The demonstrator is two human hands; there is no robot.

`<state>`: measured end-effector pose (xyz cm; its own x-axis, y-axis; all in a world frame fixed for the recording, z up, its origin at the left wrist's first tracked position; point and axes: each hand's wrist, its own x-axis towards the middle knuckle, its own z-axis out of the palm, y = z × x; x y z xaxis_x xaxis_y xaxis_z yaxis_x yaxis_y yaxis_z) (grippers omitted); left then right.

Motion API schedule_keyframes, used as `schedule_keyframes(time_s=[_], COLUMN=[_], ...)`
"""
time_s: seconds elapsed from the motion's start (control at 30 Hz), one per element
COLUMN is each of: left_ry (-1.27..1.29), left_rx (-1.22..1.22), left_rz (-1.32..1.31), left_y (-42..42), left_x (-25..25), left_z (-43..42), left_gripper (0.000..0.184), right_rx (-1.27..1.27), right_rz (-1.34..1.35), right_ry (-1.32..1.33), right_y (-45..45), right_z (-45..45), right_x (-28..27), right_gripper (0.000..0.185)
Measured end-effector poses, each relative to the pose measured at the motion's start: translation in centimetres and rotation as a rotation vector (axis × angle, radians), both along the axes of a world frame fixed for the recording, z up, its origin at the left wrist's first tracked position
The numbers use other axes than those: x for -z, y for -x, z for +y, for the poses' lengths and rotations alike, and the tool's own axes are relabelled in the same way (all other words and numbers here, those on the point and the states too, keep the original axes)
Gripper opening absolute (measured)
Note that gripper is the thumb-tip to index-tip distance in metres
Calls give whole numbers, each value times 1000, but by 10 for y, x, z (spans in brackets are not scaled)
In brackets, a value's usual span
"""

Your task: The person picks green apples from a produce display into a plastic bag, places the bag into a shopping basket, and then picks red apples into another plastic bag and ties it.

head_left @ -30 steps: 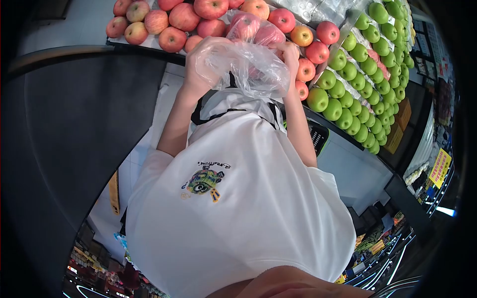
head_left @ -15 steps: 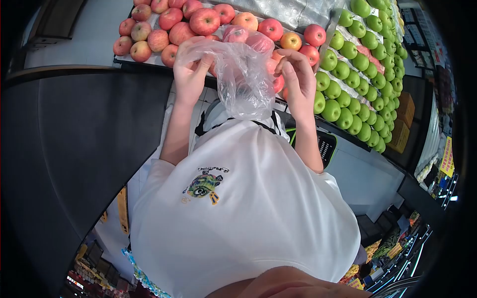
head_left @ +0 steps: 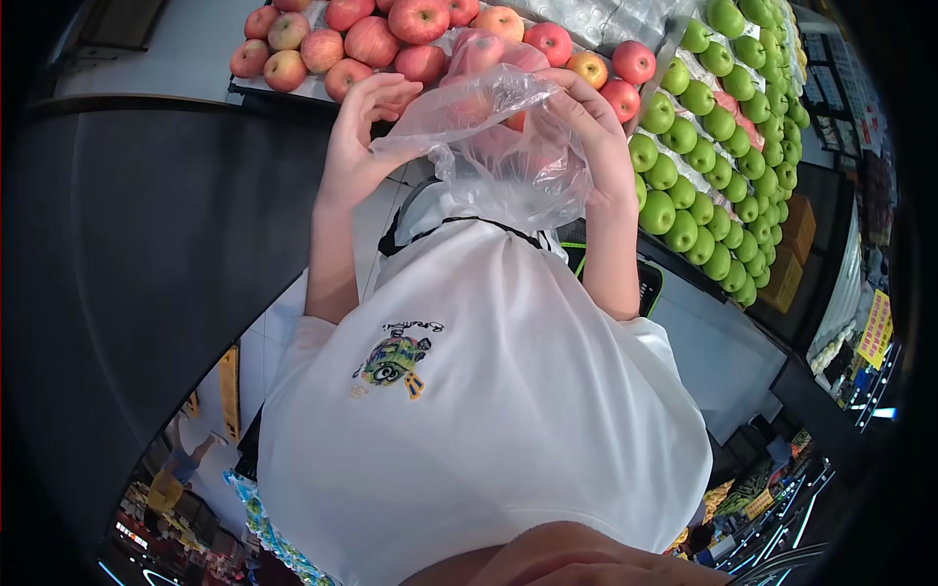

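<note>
A clear plastic bag hangs between my hands, its mouth spread wide in front of my waist. My left hand is at the bag's left edge, with the film over its thumb and its fingers curved above. My right hand grips the right side of the rim between thumb and fingers. No fruit can be made out inside the bag. Red apples lie just beyond it, some showing through the film.
Green apples stand in sloping rows to the right of the red ones. A dark panel fills the left side. Behind my right forearm is a black basket with a green rim. Cardboard boxes sit at the far right.
My hands have moved apart, and the bag's mouth has widened from a bunched shape. My right hand has come onto the rim. The view has shifted slightly.
</note>
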<state>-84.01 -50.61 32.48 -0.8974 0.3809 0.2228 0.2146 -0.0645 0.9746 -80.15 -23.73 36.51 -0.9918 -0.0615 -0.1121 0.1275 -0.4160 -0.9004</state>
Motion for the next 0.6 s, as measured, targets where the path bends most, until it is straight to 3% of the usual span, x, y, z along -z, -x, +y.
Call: schedule_keyframes(time_s=[0.03, 0.07, 0.17, 0.2, 0.27, 0.33, 0.37, 0.43, 0.5, 0.6], left_ry=[14, 14, -77, -121, -251, -36, 141, 244, 345, 457], left_rx=[-58, -58, -108, -36, 47, 141, 193, 201, 213, 49], left_rz=[-39, -38, -52, 97, 4, 222, 229, 199, 172, 348], left_y=[-4, -7, -21, -24, -47, -47, -46, -41, -27, -3], left_x=[-8, -9, -33, -46, -77, -97, -104, -91, -66, -30], left_z=[-2, -8, -17, -14, 2, 24, 34, 56, 74, 91], left_gripper=[77, 77, 86, 72, 58, 40, 28, 21, 19, 31], right_rx=[-25, -49, 19, 21, -33, -31, -29, -16, 2, 3], right_rz=[-68, -133, -227, -231, -209, -188, -167, -171, -173, -102], right_ry=[201, 403, 466, 465, 541, 470, 398, 326, 252, 303], right_y=[0, 0, -1, 0, 6, 10, 11, 7, 6, 4], right_z=[1, 1, -7, -6, -5, -1, 2, 9, 14, 19], right_x=[-1, -3, -14, -15, -15, -10, -9, -13, -19, -31], right_gripper=[26, 25, 24, 24, 28, 31, 34, 36, 39, 42])
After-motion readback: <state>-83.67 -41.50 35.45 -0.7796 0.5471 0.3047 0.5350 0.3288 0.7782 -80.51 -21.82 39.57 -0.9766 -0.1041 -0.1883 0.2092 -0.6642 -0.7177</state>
